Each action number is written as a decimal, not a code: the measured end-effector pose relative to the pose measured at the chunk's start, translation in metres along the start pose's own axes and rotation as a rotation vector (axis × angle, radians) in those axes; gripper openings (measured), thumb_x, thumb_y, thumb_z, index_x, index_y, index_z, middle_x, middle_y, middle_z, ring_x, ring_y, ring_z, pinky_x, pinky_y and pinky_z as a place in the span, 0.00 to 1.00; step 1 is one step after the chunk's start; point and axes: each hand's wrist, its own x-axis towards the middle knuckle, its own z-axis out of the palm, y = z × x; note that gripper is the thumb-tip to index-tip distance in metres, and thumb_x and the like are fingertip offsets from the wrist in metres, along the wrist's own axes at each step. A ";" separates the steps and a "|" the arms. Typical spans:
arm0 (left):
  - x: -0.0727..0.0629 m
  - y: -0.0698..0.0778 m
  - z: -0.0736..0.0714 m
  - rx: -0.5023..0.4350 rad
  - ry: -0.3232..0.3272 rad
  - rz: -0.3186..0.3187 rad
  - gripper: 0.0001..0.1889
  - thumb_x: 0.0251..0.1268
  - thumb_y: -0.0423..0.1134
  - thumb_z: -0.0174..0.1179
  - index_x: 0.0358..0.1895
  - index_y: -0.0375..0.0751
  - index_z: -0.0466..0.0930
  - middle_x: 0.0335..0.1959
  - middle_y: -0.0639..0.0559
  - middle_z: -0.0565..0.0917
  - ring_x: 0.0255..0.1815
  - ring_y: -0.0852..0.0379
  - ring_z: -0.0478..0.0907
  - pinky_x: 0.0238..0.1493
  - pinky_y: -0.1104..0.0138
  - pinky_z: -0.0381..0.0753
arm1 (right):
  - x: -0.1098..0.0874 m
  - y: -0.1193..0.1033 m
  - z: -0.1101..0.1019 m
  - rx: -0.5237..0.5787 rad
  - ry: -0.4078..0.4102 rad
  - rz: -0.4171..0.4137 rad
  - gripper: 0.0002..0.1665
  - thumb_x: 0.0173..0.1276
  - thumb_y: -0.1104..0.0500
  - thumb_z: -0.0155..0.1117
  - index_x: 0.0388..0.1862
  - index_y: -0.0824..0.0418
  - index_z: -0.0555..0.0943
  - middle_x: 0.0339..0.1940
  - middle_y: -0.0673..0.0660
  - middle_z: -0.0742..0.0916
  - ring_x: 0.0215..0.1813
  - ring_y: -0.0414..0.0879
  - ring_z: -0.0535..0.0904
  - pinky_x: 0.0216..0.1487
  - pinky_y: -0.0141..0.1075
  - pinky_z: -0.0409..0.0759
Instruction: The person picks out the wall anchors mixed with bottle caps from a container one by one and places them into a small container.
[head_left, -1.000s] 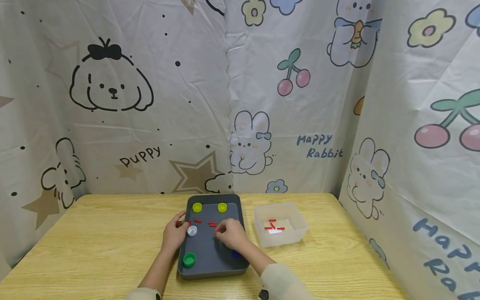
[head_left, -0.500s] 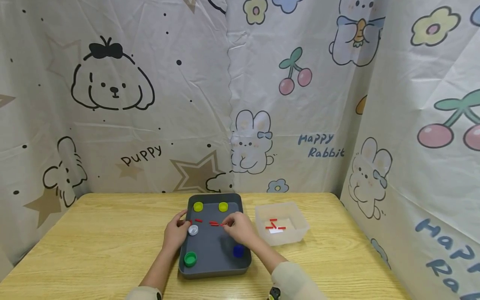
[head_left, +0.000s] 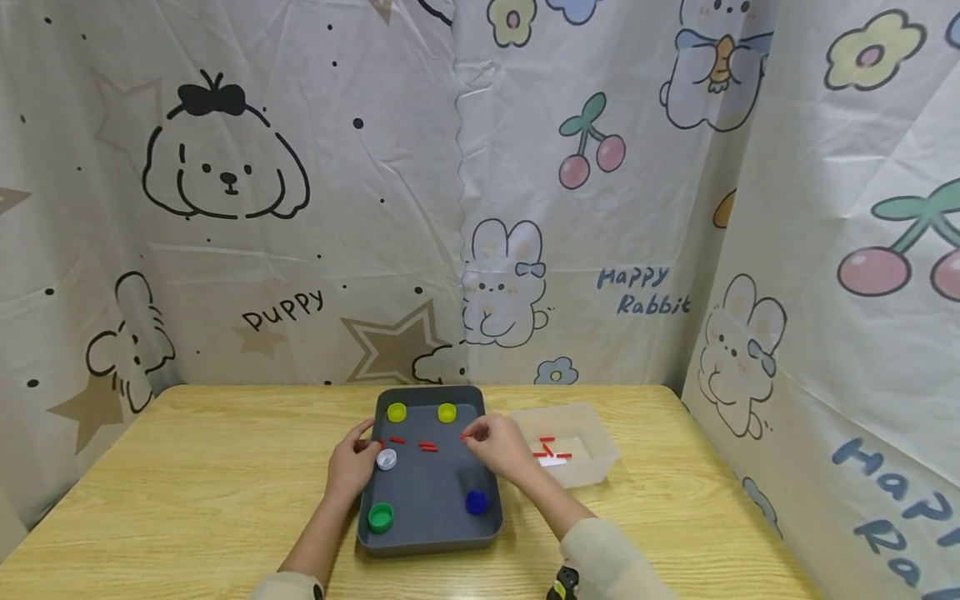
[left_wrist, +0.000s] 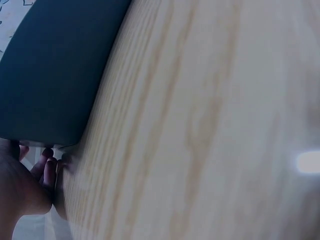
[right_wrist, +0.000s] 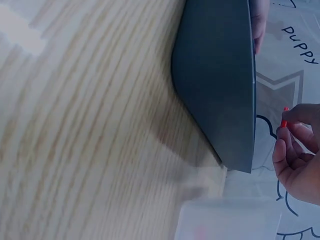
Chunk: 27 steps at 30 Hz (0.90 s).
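The tray [head_left: 435, 500] is plain dark grey. Two caps [head_left: 396, 412] are yellow, the tub [head_left: 381, 517] is green, the lid [head_left: 476, 502] deep blue, the disc [head_left: 386, 459] whitish. The slim sticks [head_left: 428, 447] are bright red. Milky white tints the translucent box [head_left: 570, 481]; streaky grain runs through the honey-yellow table [head_left: 187, 483]. Cream sleeves [head_left: 611, 558]. The off-white cloth [head_left: 420, 208] carries outlined rabbits, pink cherries, brown stars and black dots.
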 end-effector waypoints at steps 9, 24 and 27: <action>-0.001 0.001 0.000 0.000 0.002 -0.002 0.25 0.65 0.36 0.50 0.66 0.46 0.67 0.52 0.36 0.76 0.53 0.45 0.72 0.51 0.54 0.71 | -0.001 0.006 -0.007 0.006 0.020 0.018 0.05 0.59 0.62 0.64 0.32 0.61 0.86 0.27 0.52 0.84 0.27 0.39 0.72 0.25 0.28 0.71; 0.001 -0.001 0.000 0.011 0.008 -0.003 0.25 0.64 0.36 0.50 0.66 0.46 0.67 0.51 0.36 0.77 0.51 0.46 0.73 0.47 0.59 0.71 | -0.002 0.014 -0.018 0.010 0.047 0.057 0.05 0.58 0.63 0.63 0.31 0.61 0.85 0.28 0.53 0.85 0.28 0.41 0.72 0.25 0.29 0.70; 0.001 -0.001 0.001 0.010 0.008 -0.005 0.25 0.64 0.36 0.50 0.66 0.46 0.67 0.50 0.37 0.77 0.51 0.46 0.73 0.47 0.58 0.71 | -0.001 0.016 -0.021 0.002 0.058 0.056 0.06 0.59 0.62 0.63 0.31 0.61 0.86 0.29 0.53 0.85 0.27 0.40 0.72 0.25 0.29 0.70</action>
